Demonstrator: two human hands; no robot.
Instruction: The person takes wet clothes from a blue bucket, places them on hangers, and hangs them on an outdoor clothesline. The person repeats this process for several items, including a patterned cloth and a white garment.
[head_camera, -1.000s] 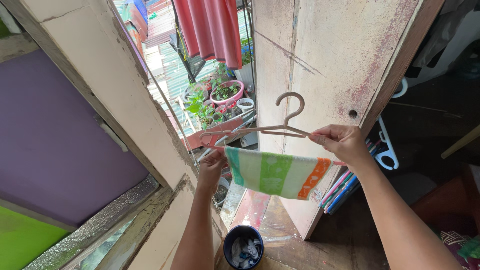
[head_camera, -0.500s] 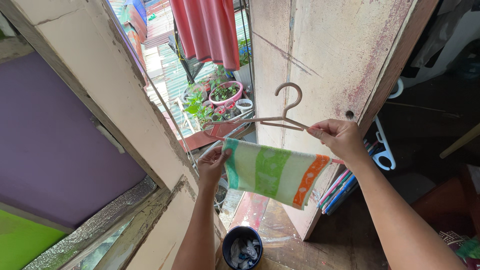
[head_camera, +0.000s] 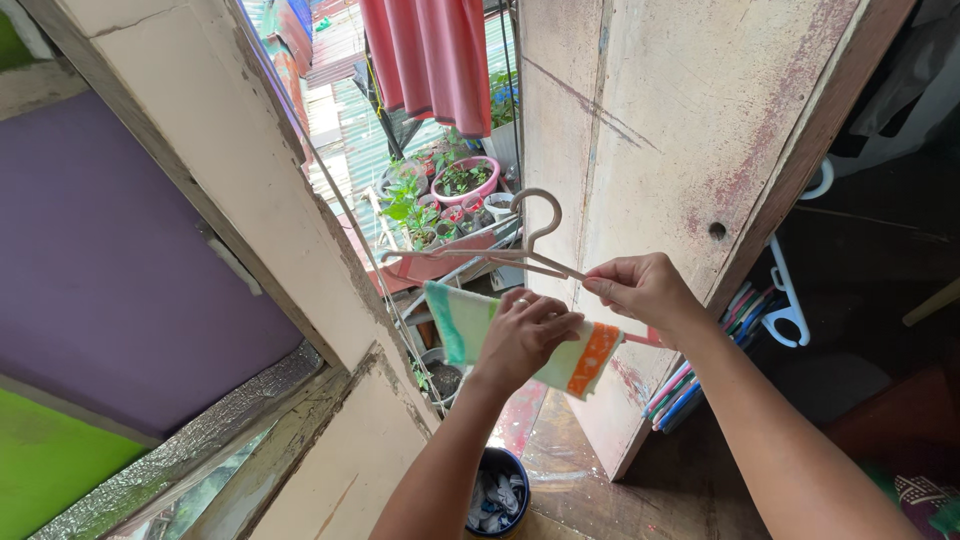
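A pale pink plastic hanger (head_camera: 520, 250) is held up in the doorway, its hook pointing up. A small towel (head_camera: 456, 322) striped in green, white and orange hangs over the hanger's lower bar. My right hand (head_camera: 640, 290) pinches the hanger's right shoulder. My left hand (head_camera: 525, 335) lies over the middle of the towel, gripping it against the bar and hiding its centre.
A worn cream door (head_camera: 660, 150) stands open on the right, a cream door frame (head_camera: 230, 170) on the left. A red cloth (head_camera: 430, 60) hangs outside above potted plants (head_camera: 455, 180). A blue bucket (head_camera: 495, 495) of cloths sits on the floor. Coloured hangers (head_camera: 690, 385) lean by the door.
My left hand moved from the towel's left end to its middle. The hanger and towel shifted left and tilted, with the towel now bunched narrower.
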